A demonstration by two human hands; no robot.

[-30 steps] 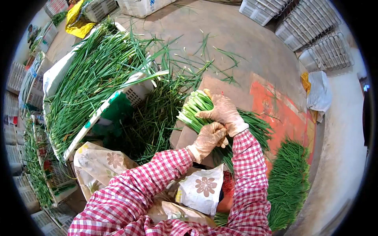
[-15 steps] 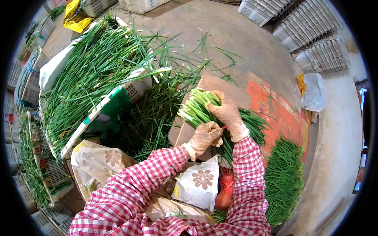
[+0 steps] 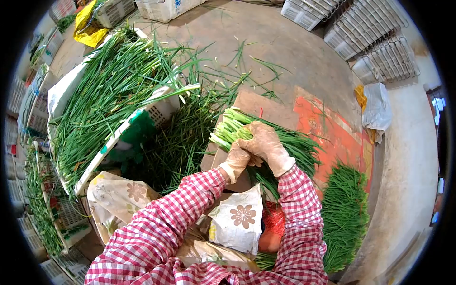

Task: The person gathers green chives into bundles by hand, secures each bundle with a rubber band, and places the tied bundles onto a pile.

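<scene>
A bunch of garlic chives (image 3: 227, 129) lies across a brown board (image 3: 266, 108) in front of me, pale stem ends to the left, green leaves to the right. My right hand (image 3: 266, 145), in a stained pale glove, is closed over the bunch from above. My left hand (image 3: 237, 159), gloved alike, is closed against the near side of the bunch. Its fingertips are tucked under my right hand, so what they hold is hidden. A thin red strip end (image 3: 261, 112) sticks up at the far side of the bunch.
A white crate (image 3: 114, 130) heaped with loose chives stands at left, with trimmings (image 3: 178, 142) beside it. More chives (image 3: 344, 213) lie at right, near a red-orange sheet (image 3: 320, 137). Stacked crates (image 3: 363, 28) and a plastic bag (image 3: 377, 107) stand along the right side.
My left hand has moved in under my right hand, and its pinched fingers are now covered. The red strip seen between the hands now shows at the bunch's far side.
</scene>
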